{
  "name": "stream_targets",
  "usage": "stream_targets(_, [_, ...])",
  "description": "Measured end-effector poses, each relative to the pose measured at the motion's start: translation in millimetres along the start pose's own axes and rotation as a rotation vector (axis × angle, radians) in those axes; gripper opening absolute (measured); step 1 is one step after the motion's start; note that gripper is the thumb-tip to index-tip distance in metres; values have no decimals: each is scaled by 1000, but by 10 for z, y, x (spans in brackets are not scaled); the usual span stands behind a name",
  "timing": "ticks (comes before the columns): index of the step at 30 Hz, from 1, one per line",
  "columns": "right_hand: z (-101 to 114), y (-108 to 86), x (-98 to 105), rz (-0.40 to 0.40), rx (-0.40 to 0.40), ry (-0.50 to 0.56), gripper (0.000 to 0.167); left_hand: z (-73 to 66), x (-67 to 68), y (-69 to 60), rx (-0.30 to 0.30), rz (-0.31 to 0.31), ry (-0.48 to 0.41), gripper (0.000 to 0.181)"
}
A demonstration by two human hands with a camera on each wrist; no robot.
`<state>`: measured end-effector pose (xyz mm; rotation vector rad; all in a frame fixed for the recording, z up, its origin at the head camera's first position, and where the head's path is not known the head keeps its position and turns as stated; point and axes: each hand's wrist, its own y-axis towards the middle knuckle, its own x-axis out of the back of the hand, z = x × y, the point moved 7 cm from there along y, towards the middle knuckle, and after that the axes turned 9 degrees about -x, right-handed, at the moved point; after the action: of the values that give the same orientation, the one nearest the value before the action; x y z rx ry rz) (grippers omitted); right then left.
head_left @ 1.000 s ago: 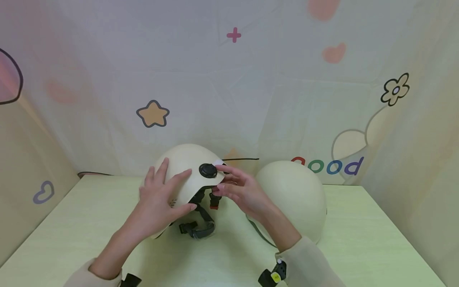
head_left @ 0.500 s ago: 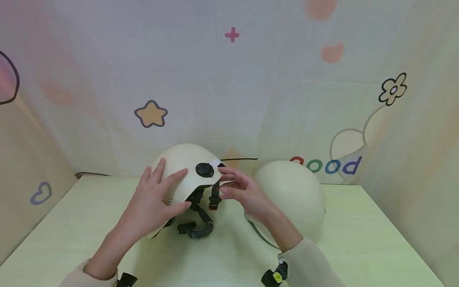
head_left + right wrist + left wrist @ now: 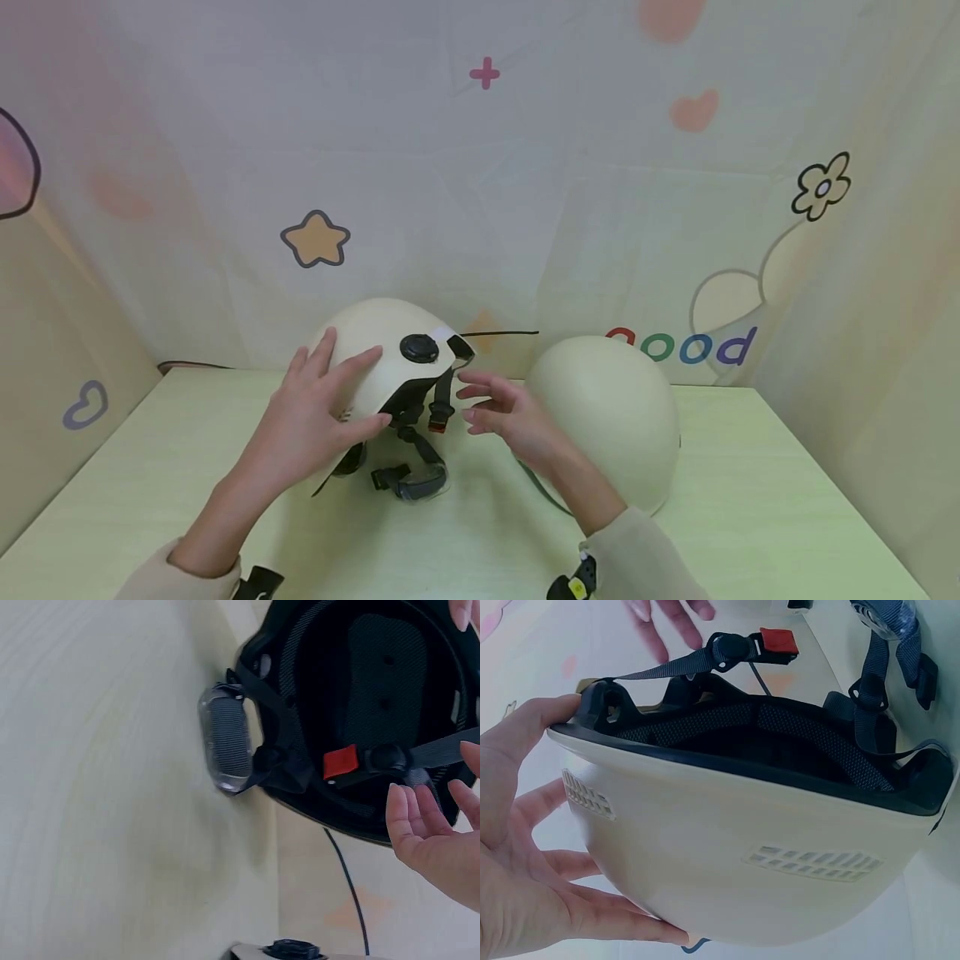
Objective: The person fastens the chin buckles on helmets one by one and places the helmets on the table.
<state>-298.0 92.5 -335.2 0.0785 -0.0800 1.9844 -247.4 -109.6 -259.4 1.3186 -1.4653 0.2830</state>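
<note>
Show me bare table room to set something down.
Bare table: its left side, outside the left sleeve; its right side, beyond the right helmet; the near middle, between left sleeve and right sleeve. Crowded: the centre, with the tilted helmet, its straps, left hand and right hand.

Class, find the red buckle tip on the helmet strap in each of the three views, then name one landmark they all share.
Head: red buckle tip at the strap's lower end, below and left of centre.
Left wrist: red buckle tip near the top, right of centre.
Right wrist: red buckle tip right of centre, about mid-height.
Shared landmark: the tilted helmet, its dark inside visible in all three.
</note>
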Motion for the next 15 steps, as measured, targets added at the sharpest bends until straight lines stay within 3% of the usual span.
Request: stream_targets(15, [-194,14,-7,44,-35,31,45,88,21,62,34,44,-17,65])
